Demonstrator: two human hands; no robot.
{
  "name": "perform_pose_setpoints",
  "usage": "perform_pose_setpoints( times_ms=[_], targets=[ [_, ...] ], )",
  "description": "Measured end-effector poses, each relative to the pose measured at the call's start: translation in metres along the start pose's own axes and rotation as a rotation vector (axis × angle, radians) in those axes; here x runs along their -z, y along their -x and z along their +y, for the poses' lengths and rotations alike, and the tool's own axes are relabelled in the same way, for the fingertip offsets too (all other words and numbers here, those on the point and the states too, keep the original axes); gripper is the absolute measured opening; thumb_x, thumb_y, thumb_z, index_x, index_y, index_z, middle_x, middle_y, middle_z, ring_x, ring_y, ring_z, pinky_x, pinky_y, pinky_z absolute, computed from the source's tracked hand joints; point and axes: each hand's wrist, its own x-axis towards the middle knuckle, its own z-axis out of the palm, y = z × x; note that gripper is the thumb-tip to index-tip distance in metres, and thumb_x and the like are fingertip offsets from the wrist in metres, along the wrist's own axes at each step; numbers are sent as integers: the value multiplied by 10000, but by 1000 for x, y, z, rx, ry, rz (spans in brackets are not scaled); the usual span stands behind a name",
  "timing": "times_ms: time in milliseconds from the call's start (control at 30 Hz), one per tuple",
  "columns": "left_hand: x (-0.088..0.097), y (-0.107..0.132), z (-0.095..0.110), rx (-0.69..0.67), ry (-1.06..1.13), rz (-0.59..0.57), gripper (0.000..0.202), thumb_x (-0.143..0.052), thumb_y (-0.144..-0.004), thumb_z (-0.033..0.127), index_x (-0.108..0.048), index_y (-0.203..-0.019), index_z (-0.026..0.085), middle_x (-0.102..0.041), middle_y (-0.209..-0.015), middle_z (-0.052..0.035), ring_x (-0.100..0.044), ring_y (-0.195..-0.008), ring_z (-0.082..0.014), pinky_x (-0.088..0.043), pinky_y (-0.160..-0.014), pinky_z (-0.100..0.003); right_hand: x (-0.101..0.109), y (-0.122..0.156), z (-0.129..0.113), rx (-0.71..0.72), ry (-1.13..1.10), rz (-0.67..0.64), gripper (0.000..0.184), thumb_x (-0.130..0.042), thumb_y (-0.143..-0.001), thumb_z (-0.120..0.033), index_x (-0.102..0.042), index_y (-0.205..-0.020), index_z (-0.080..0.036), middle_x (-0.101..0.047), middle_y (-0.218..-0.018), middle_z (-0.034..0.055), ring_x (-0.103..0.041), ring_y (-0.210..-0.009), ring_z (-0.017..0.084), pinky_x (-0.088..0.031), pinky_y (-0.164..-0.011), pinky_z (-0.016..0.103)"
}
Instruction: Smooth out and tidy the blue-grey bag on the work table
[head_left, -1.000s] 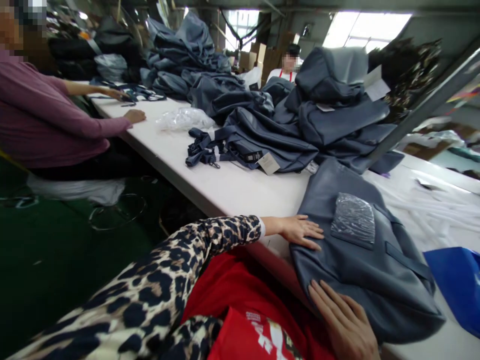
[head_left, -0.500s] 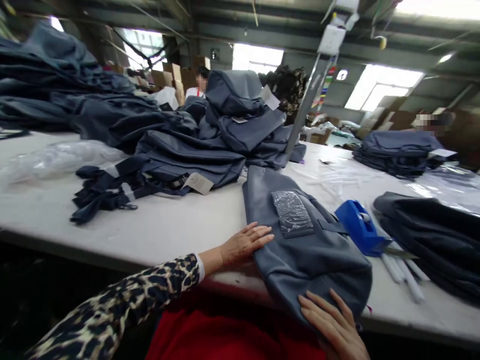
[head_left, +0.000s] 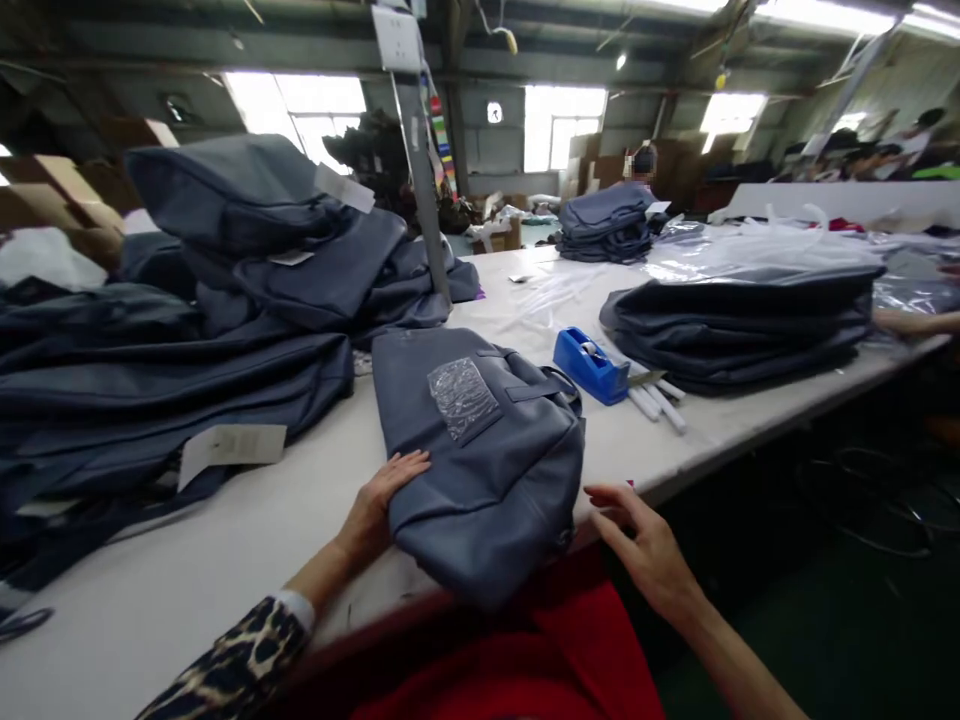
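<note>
A grey-blue bag (head_left: 480,470) lies flat on the white table (head_left: 225,560) in front of me, with a clear plastic-wrapped patch (head_left: 463,397) on its top face. My left hand (head_left: 379,500) rests open on the bag's left edge, fingers stretched over the fabric. My right hand (head_left: 641,540) hovers just off the bag's right corner, at the table's near edge, fingers spread and holding nothing.
A heap of the same bags (head_left: 150,350) with paper tags fills the left. A blue tape dispenser (head_left: 591,365) and white sticks (head_left: 656,405) lie right of the bag, before a bag stack (head_left: 739,320). A metal post (head_left: 420,180) rises behind. Another person's forearm (head_left: 911,322) shows at far right.
The view has swung to the right. My right hand has lifted off the bag's near corner and now hangs beside it. My left hand stays on the bag's left edge.
</note>
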Motion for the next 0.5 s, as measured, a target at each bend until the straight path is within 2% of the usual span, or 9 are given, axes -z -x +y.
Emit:
perform_pose_setpoints(
  times_ms=[33,100,167,300,367,500],
  targets=[
    [1,-1,0,1,13,-5,420,-464,-932,276,-607,-1323,217,-599,-1426,-59,-529,-1354,-240,-317,-1217,-465,-1,-1,7,-81,-66,-51,285,-565,-947,-341,-626,-1207,-242,-709,-1103,66,-705,-952,219,-592,-836,360],
    [3,-2,-1,0,35,-15,431,-483,-918,285,-606,-1327,221,-605,-1419,-57,-530,-1352,-255,-319,-1217,-478,-8,-4,13,-151,-213,-109,351,-578,-932,-378,-594,-1252,-236,-695,-1148,70,-695,-992,223,-577,-872,371],
    [4,-3,-5,10,65,-22,431,-474,-919,286,-610,-1324,230,-606,-1417,-54,-529,-1353,-262,-317,-1217,-496,-15,-7,11,-172,-303,-105,341,-585,-926,-408,-595,-1214,-226,-691,-1149,70,-682,-1016,226,-555,-897,371],
    [5,-5,-14,49,175,3,415,-509,-906,335,-640,-1282,219,-623,-1393,-83,-541,-1342,-279,-282,-1221,-545,-21,-6,-3,-202,-281,-111,298,-560,-929,-469,-635,-1035,-201,-699,-982,58,-665,-899,223,-529,-799,349],
    [6,-6,-17,77,227,8,422,-555,-884,357,-649,-1269,212,-619,-1396,-98,-536,-1347,-287,-266,-1225,-549,-25,0,-9,-200,-301,-112,287,-571,-920,-461,-639,-1025,-203,-689,-968,47,-645,-890,215,-508,-801,340],
    [10,-5,-18,171,291,13,422,-591,-856,360,-661,-1251,231,-600,-1420,-83,-510,-1368,-292,-237,-1235,-548,-41,14,-15,-255,-482,-81,219,-662,-870,-401,-616,-975,-214,-664,-865,4,-619,-796,178,-490,-737,301]
  ],
)
